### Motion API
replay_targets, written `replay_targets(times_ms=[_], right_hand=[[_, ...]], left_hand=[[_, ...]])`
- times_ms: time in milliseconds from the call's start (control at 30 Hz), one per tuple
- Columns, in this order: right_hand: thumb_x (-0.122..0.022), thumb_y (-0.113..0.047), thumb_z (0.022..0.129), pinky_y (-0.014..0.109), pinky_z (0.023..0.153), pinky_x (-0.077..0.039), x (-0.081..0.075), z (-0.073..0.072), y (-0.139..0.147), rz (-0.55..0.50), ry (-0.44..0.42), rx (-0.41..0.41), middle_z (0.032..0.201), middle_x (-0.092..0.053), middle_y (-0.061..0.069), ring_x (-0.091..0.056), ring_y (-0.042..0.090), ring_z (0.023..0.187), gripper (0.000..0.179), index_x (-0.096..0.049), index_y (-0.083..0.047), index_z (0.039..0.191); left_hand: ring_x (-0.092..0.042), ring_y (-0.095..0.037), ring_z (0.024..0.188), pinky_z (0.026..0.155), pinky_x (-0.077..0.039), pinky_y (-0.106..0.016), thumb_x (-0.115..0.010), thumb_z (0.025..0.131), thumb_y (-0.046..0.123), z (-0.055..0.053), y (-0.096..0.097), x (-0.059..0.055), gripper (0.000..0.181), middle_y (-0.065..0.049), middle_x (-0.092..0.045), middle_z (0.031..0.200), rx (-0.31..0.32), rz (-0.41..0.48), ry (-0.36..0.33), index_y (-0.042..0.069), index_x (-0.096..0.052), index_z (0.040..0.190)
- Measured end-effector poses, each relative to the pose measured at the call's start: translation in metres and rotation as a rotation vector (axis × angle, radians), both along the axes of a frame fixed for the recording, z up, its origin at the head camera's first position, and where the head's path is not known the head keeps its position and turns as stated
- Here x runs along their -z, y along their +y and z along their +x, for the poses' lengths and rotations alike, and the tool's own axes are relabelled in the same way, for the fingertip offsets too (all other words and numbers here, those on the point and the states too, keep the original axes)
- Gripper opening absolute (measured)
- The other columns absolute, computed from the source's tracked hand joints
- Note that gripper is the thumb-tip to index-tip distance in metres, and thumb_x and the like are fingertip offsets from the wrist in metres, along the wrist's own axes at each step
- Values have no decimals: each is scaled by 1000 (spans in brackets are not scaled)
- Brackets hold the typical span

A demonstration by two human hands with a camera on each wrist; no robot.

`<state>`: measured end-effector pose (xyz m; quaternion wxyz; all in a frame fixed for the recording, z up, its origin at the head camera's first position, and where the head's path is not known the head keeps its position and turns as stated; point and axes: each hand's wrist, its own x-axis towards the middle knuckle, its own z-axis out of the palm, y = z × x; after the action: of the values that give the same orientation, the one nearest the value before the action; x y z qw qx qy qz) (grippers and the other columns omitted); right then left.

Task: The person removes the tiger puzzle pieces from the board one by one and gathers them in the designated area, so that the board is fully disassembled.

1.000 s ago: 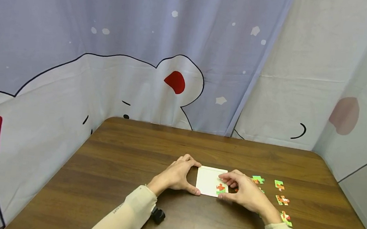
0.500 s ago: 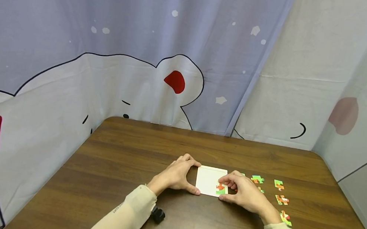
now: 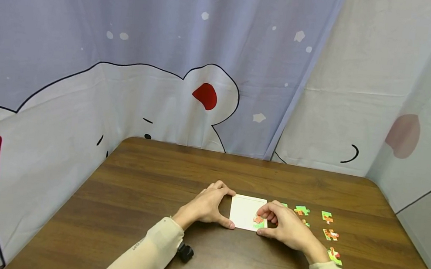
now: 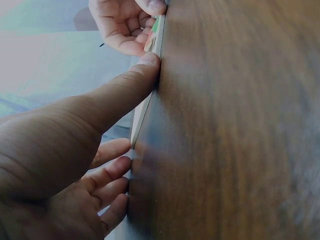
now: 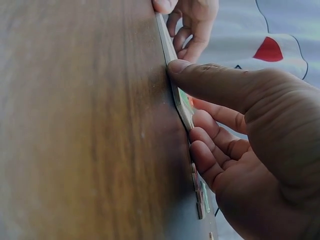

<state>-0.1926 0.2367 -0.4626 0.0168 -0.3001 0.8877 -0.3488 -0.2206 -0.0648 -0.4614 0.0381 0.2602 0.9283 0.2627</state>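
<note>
A square white puzzle board (image 3: 244,211) with a raised rim lies flat on the table. In its near right corner sits a red and green puzzle piece (image 3: 259,225). My left hand (image 3: 207,204) grips the board's left side, thumb at the near edge and fingers at the far left corner. The thumb of my right hand (image 3: 288,227) is on the near edge by the right corner, while its index fingertip presses on the piece. In the right wrist view, the other right fingers (image 5: 204,155) curl against the board's right side.
Loose puzzle pieces lie right of the board, among them a green and orange piece (image 3: 302,210) and a red and green piece (image 3: 334,255). Some are partly hidden behind my right hand. The brown wooden table (image 3: 148,175) meets a patterned curtain (image 3: 144,100) at the back.
My right index fingertip has come down slightly over the piece. The left hand stays in place on the board, which has hardly moved.
</note>
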Motion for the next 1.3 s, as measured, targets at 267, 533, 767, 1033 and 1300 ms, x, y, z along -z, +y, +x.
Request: replay_targets(times_ms=[267, 533, 767, 1033, 1300], right_hand=[[-99, -20, 86, 28, 81, -55, 0, -1, -1, -18, -16, -7, 102, -68, -2, -63, 13, 93, 40, -73, -13, 115], [-99, -16, 86, 27, 81, -57, -1, -2, -1, -54, -97, 8, 101, -69, 0, -65, 14, 91, 43, -73, -10, 119], [-96, -12, 88, 28, 83, -58, -3, -3, 0, -105, -179, 8, 104, -70, 3, -66, 17, 94, 44, -72, -6, 124], [-93, -7, 90, 24, 80, -55, -3, -5, 2, -140, -224, -3, 103, -69, 6, -65, 19, 92, 39, -73, -2, 123], [-91, -7, 92, 24, 80, -55, -4, -5, 4, -180, -246, 6, 105, -69, 10, -64, 20, 93, 40, -72, 0, 126]], left_hand=[[-56, -30, 135, 116, -48, -51, -106, 72, 52, 0, 0, -1, 98, -8, -59, 144, 0, -9, -3, 13, -66, 152], [-56, -30, 135, 115, -48, -51, -106, 72, 52, 0, 0, -1, 98, -9, -59, 144, 2, -9, -6, 13, -66, 152], [-56, -30, 134, 114, -48, -50, -106, 71, 53, 0, 0, -1, 98, -8, -59, 143, 1, -9, 0, 14, -66, 152], [-56, -30, 135, 115, -48, -51, -106, 72, 52, 1, 0, -3, 98, -8, -59, 144, -3, -4, -5, 14, -66, 152], [-57, -30, 134, 115, -48, -51, -106, 71, 53, 1, 0, -3, 98, -8, -59, 144, -3, -9, 2, 14, -66, 152]])
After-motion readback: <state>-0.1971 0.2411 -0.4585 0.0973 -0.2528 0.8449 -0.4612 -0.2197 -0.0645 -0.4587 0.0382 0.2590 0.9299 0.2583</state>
